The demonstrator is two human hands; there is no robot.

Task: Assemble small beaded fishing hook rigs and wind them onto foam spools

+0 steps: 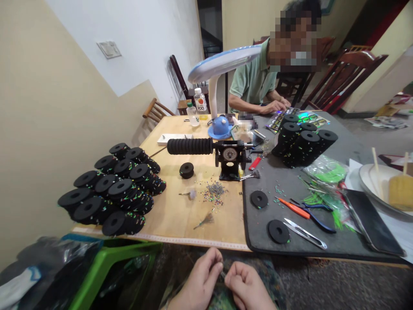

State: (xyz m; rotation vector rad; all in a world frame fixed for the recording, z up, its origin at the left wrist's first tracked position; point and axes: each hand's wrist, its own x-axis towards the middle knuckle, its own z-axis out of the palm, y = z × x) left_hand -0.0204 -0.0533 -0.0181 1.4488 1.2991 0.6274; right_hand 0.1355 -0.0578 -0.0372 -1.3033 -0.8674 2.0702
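Just off the table's front edge, above my lap, my left hand (pixel 206 275) and my right hand (pixel 245 285) are close together, fingertips pinched. Something tiny and pale shows between them, too small to name. On the wood beyond lie a pile of small grey and coloured beads (pixel 215 189), a bundle of fine bristles (pixel 204 220) and a black foam ring (pixel 186 170). Behind these stands a black hand-cranked winder (pixel 229 158), with a row of black foam rings (pixel 190 146) on its shaft.
Stacked foam spools (pixel 111 183) fill the left side; more spools (pixel 306 137) stand right of the winder. On the grey mat lie thread snips (pixel 306 233), pliers (pixel 318 215), and a phone (pixel 372 219). A blue lamp (pixel 221 128) stands behind. A co-worker (pixel 254 86) handles shiny sticker sheets across the table.
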